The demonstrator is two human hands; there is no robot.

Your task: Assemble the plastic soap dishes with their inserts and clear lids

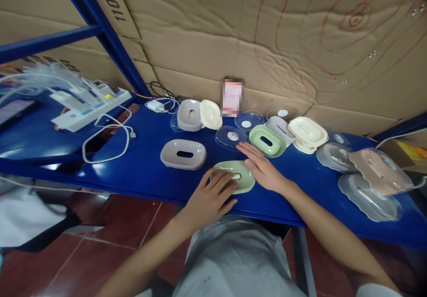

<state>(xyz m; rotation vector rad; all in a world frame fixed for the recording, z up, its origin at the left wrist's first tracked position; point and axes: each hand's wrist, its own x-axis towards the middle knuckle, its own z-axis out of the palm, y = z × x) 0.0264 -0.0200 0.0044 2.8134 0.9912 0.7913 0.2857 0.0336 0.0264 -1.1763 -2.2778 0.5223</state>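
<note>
Both hands down on the blue counter (143, 172), right at its near edge. Left hand (208, 197) flat, fingers spread, resting on the near-left part of a pale green soap dish (245, 179) with a slot in its top. Right hand (263, 168) open too, fingers straight and close together, lying palm down against the far-right side of that same green dish, fingertips pointing away to the left. Nothing pinched, nothing lifted; dish sitting flat on the counter between the two hands. Just left of the green dish, a grey dish (183, 154) with a dark slot, apart from it. Beyond the green dish, a clear lid (230, 137) with a round sticker, and beside that a second green dish (267, 140). Further back from the green dish, another grey dish (189, 114) touching a cream lid (211, 114), plus a blurred-out card (232, 97) leaning on the cardboard wall (233, 30). Right of the green dish, a cream dish (307, 131), then clear lids and a pinkish-brown dish (373, 163) near the counter's right end. Far left of the green dish, a white power strip (90, 106) and a looped white cable (106, 139).
</note>
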